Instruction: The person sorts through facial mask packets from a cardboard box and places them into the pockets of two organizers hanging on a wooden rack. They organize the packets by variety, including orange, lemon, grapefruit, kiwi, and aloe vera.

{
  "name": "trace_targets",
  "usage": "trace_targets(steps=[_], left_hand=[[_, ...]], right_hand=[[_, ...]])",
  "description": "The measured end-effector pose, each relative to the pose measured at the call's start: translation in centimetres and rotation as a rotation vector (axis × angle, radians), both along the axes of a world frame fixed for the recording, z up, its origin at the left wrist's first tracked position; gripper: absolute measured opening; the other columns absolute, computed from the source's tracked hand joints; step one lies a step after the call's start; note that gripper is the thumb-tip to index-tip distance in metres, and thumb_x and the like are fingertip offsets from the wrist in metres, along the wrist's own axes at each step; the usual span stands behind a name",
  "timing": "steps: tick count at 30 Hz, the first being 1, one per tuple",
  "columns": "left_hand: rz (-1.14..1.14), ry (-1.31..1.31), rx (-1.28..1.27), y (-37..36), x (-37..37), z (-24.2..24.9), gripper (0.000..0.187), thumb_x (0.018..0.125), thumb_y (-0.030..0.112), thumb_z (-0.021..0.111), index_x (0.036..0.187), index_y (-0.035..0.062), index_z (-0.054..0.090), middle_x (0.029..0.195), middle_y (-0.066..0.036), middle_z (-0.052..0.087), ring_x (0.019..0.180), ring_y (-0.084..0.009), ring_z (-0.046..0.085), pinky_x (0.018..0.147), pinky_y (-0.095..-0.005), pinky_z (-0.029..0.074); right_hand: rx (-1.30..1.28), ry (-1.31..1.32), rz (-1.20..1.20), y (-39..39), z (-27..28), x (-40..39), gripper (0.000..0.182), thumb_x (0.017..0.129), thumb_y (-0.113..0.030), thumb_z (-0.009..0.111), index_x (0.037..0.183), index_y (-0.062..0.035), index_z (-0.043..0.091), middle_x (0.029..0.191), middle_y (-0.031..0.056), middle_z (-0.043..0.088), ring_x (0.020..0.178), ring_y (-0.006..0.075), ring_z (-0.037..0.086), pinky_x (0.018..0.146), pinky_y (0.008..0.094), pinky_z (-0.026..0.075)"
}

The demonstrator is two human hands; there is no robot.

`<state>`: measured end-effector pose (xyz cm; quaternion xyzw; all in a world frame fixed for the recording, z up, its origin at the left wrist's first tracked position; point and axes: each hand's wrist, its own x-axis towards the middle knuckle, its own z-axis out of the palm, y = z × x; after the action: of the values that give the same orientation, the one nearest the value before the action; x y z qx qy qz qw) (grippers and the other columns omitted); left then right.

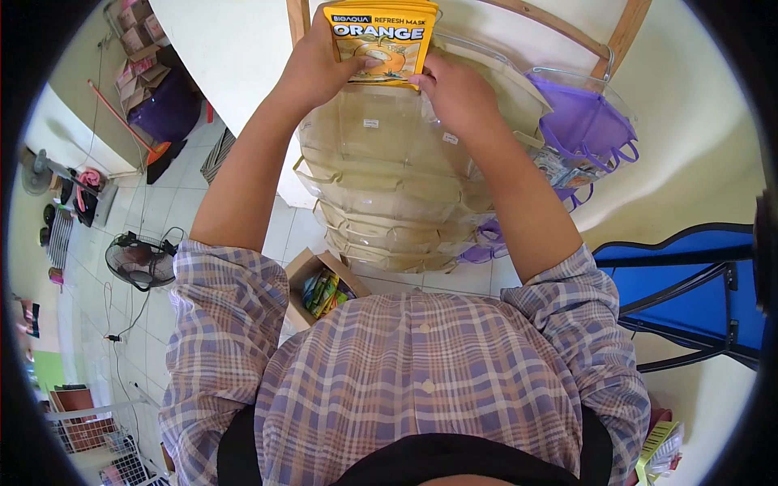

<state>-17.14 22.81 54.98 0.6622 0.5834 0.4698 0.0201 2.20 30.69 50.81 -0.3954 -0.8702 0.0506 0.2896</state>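
Note:
An orange mask packet [381, 36] printed "BIOAQUA REFRESH MASK ORANGE" is held upright at the top of a hanging organiser of clear plastic pockets [389, 178]. My left hand [320, 65] grips the packet's left lower edge, thumb across its front. My right hand [458, 89] pinches its right lower corner, against the rim of the top pocket. The pockets below look empty.
Purple face masks [587, 121] fill clear pockets to the right. An open cardboard box [324, 287] of green and yellow packets sits on the tiled floor below. A blue folding chair [689, 283] stands at right, a floor fan [138, 263] at left.

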Motion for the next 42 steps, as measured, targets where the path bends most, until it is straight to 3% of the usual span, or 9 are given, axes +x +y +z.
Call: trace_targets(steps=[8, 14, 16, 20, 25, 28, 31, 35, 42], left_hand=[[0.076, -0.002, -0.015, 0.5, -0.1, -0.1, 0.065, 0.074, -0.002, 0.073, 0.126, 0.0024, 0.035, 0.116, -0.019, 0.060, 0.114, -0.0310, 0.059, 0.093, -0.0382, 0.049], [-0.025, 0.018, 0.031, 1.3, 0.0, -1.5, 0.055, 0.075, -0.003, 0.073, 0.121, 0.0029, 0.043, 0.107, -0.014, 0.063, 0.103, -0.0247, 0.063, 0.085, -0.0344, 0.053], [0.041, 0.047, -0.072, 1.4, 0.1, -2.3, 0.056, 0.087, 0.016, 0.070, 0.131, -0.0010, 0.040, 0.117, -0.020, 0.063, 0.108, -0.0317, 0.063, 0.094, -0.0383, 0.048], [0.131, 0.089, -0.166, 1.5, 0.0, -2.7, 0.067, 0.080, 0.023, 0.078, 0.130, 0.0011, 0.040, 0.117, -0.017, 0.064, 0.113, -0.0291, 0.062, 0.096, -0.0376, 0.048], [-0.059, -0.181, -0.133, 1.6, -1.1, -2.4, 0.055, 0.082, 0.033, 0.077, 0.117, -0.0012, 0.054, 0.103, -0.015, 0.069, 0.094, -0.0221, 0.067, 0.084, -0.0340, 0.052], [0.019, -0.079, -0.114, 0.8, -0.7, -2.3, 0.049, 0.087, 0.036, 0.072, 0.115, -0.0014, 0.056, 0.098, -0.010, 0.069, 0.084, -0.0141, 0.065, 0.073, -0.0281, 0.052], [0.077, -0.009, -0.175, 0.4, -0.6, -1.7, 0.050, 0.088, 0.035, 0.072, 0.118, -0.0016, 0.055, 0.095, -0.009, 0.069, 0.085, -0.0135, 0.065, 0.073, -0.0279, 0.052], [-0.062, -0.174, -0.110, 1.5, -2.0, -2.8, 0.051, 0.086, 0.037, 0.074, 0.116, -0.0014, 0.058, 0.097, -0.013, 0.069, 0.085, -0.0148, 0.065, 0.074, -0.0294, 0.052], [-0.105, -0.403, -0.178, 1.8, -2.8, -2.8, 0.047, 0.095, 0.042, 0.060, 0.119, 0.0013, 0.061, 0.095, -0.008, 0.069, 0.080, -0.0094, 0.061, 0.065, -0.0256, 0.048]], right_hand=[[0.069, 0.030, 0.072, 0.9, -0.8, 0.0, 0.029, 0.091, -0.031, 0.062, 0.113, -0.0105, 0.063, 0.086, 0.0126, 0.070, 0.080, 0.0314, 0.065, 0.071, 0.0426, 0.050], [-0.142, 0.190, 0.139, 0.7, -0.3, 0.6, 0.024, 0.082, -0.025, 0.071, 0.096, -0.0054, 0.071, 0.081, 0.0169, 0.068, 0.074, 0.0325, 0.064, 0.070, 0.0414, 0.050], [-0.155, 0.235, 0.091, 0.5, -0.4, 0.6, 0.021, 0.081, -0.026, 0.072, 0.088, -0.0060, 0.073, 0.077, 0.0154, 0.067, 0.072, 0.0305, 0.063, 0.067, 0.0401, 0.049], [-0.161, 0.236, 0.033, 0.0, 0.0, 0.7, 0.023, 0.081, -0.030, 0.072, 0.090, -0.0085, 0.073, 0.078, 0.0141, 0.068, 0.073, 0.0303, 0.064, 0.067, 0.0411, 0.049], [-0.193, 0.041, -0.066, -0.6, 1.3, 0.7, 0.027, 0.082, -0.036, 0.071, 0.091, -0.0104, 0.074, 0.078, 0.0115, 0.068, 0.074, 0.0303, 0.064, 0.070, 0.0433, 0.050], [-0.207, 0.079, 0.000, -0.1, 1.1, 0.8, 0.026, 0.082, -0.035, 0.072, 0.095, -0.0119, 0.074, 0.080, 0.0107, 0.069, 0.075, 0.0285, 0.066, 0.070, 0.0403, 0.051], [-0.270, 0.430, 0.165, 1.6, -0.4, 0.3, 0.028, 0.082, -0.033, 0.072, 0.098, -0.0098, 0.074, 0.084, 0.0107, 0.071, 0.076, 0.0257, 0.067, 0.071, 0.0369, 0.051], [-0.203, 0.399, 0.130, 1.4, 0.0, 0.9, 0.029, 0.083, -0.030, 0.072, 0.098, -0.0049, 0.072, 0.085, 0.0116, 0.072, 0.075, 0.0235, 0.067, 0.070, 0.0345, 0.051], [-0.462, 0.306, 0.281, 2.6, 0.1, 1.3, 0.029, 0.085, -0.028, 0.071, 0.097, -0.0012, 0.072, 0.083, 0.0098, 0.072, 0.069, 0.0173, 0.065, 0.067, 0.0301, 0.050]])
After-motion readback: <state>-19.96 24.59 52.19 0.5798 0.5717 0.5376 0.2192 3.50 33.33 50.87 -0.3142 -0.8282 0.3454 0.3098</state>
